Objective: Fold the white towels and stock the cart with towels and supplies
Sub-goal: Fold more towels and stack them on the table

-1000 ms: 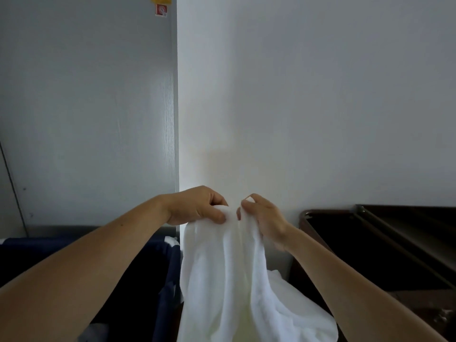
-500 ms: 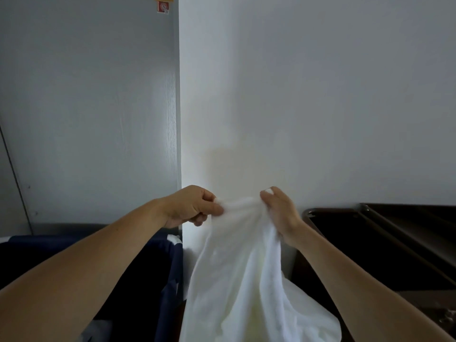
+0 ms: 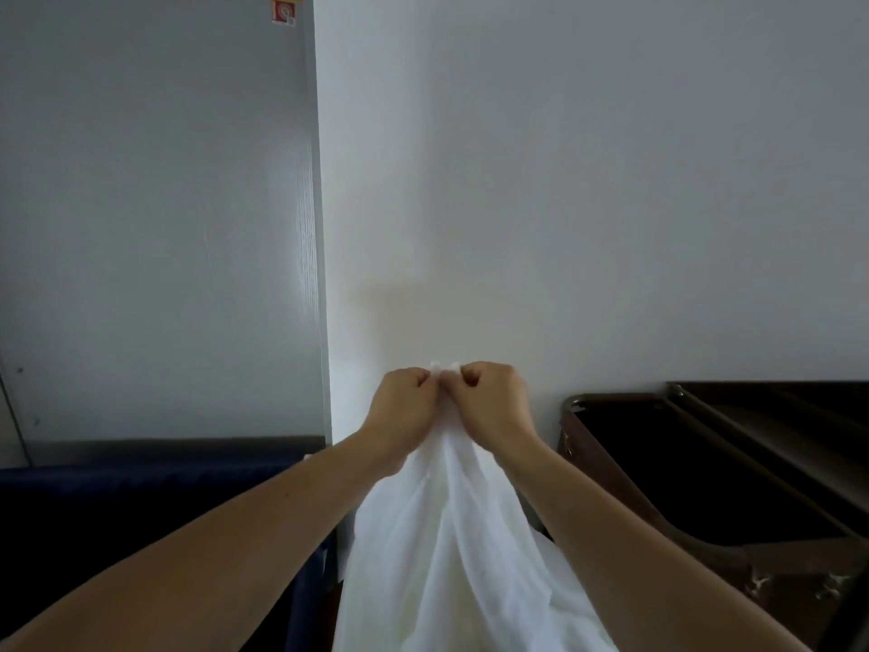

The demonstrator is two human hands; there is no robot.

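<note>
A white towel [image 3: 451,548] hangs in front of me, held up by its top edge. My left hand [image 3: 404,407] and my right hand [image 3: 493,402] are both closed on that edge, knuckles touching, with a small tuft of cloth showing above them. The towel drapes down in long folds between my forearms and runs out of the frame's bottom. The dark brown cart [image 3: 705,477] stands at the right, its top tray showing.
A dark blue fabric bin [image 3: 141,510] sits at the lower left, against a grey door panel [image 3: 155,228]. A white wall [image 3: 564,204] fills the space ahead. A red and yellow sticker [image 3: 283,12] is at the door's top.
My hands had spread apart along the towel's top edge half a second ago. Now they have come together, side by side, bunching the edge between them.
</note>
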